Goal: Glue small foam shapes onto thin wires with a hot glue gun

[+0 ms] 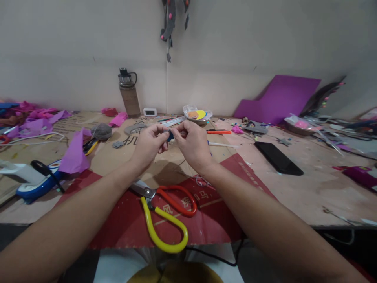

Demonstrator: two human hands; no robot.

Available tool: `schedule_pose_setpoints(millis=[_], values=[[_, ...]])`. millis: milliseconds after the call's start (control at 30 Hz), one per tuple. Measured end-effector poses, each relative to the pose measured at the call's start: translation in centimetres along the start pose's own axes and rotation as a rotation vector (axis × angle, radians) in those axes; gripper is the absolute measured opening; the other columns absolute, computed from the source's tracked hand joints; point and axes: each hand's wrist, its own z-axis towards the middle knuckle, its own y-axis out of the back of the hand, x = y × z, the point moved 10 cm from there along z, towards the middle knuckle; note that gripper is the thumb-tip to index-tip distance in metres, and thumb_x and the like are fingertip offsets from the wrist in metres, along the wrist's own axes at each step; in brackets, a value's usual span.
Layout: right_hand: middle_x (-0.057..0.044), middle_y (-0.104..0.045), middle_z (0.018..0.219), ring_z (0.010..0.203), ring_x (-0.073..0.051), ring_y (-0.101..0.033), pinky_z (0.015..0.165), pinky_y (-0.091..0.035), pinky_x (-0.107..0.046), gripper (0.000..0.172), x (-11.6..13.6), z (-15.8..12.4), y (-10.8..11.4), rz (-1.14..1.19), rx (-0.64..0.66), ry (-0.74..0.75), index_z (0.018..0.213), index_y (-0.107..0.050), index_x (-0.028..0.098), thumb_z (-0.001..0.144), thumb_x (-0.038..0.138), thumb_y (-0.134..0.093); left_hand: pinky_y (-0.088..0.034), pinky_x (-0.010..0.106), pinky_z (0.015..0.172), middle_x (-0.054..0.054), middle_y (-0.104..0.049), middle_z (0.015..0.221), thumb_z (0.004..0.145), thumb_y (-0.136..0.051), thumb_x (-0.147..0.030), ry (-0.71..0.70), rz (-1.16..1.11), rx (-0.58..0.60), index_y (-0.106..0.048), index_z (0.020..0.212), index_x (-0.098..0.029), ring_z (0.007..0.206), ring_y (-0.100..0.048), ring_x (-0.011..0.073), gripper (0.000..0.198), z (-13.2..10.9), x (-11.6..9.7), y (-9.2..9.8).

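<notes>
Both hands meet above the cardboard sheet at the middle of the table. My left hand [150, 143] pinches a small dark blue piece [170, 136] between thumb and forefinger; its exact kind is too small to make out. My right hand [191, 141] is closed at the same piece, thumb and fingertips pressed together on its right side. Below the hands lies a pair of scissors [151, 192] with one red and one yellow handle, resting on the red part of the cardboard [123, 224]. Thin pale thread [202, 181] lies in loops by my right wrist.
A water bottle [129, 96] and a small digital clock [150, 112] stand by the wall. Grey yarn [101, 131], purple felt [77, 153] and a blue-white tool [41, 186] are at left. A phone [278, 158], a purple sheet [282, 98] and a bowl [303, 125] are at right.
</notes>
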Motion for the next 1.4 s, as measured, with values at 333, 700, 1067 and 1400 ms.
schedule_pose_setpoints(millis=[333, 700, 1067, 1400], values=[[0.0, -0.059, 0.072, 0.064, -0.012, -0.048, 0.063, -0.036, -0.027, 0.012, -0.3, 0.0, 0.3, 0.062, 0.03, -0.015, 0.081, -0.062, 0.018, 0.088, 0.026, -0.058, -0.032, 0.018, 0.041, -0.002, -0.061, 0.054, 0.076, -0.07, -0.027, -0.018, -0.03, 0.085, -0.06, 0.089, -0.017, 0.043, -0.049, 0.0076, 0.019, 0.3, -0.1, -0.6], [-0.001, -0.062, 0.07, 0.063, -0.012, -0.05, 0.061, -0.036, -0.026, 0.018, -1.4, 0.1, -0.3, 0.102, 0.097, -0.082, 0.075, -0.061, 0.017, 0.088, 0.028, -0.054, -0.03, 0.018, 0.038, 0.003, -0.061, 0.06, 0.072, -0.066, -0.032, 0.155, -0.088, 0.095, -0.069, 0.08, -0.012, 0.05, -0.056, 0.0102, 0.022, 0.3, 0.1, -0.5], [-0.004, -0.067, 0.076, 0.066, -0.015, -0.053, 0.063, -0.034, -0.027, 0.014, -1.2, -0.5, -1.5, -0.145, 0.212, -0.031, 0.082, -0.067, 0.018, 0.087, 0.025, -0.057, -0.033, 0.02, 0.043, 0.002, -0.062, 0.055, 0.07, -0.069, -0.03, 0.071, 0.413, 0.109, -0.069, 0.068, -0.016, 0.047, -0.05, 0.0089, 0.015, 0.5, -0.9, 0.0], [-0.001, -0.064, 0.067, 0.057, -0.012, -0.049, 0.059, -0.033, -0.025, 0.018, -1.7, -0.3, -2.0, -0.035, 0.283, -0.068, 0.076, -0.066, 0.016, 0.087, 0.025, -0.056, -0.036, 0.02, 0.041, 0.005, -0.062, 0.053, 0.072, -0.064, -0.027, 0.198, 0.236, 0.159, -0.07, 0.066, -0.013, 0.044, -0.05, 0.0098, 0.016, 0.7, 0.1, 0.0]])
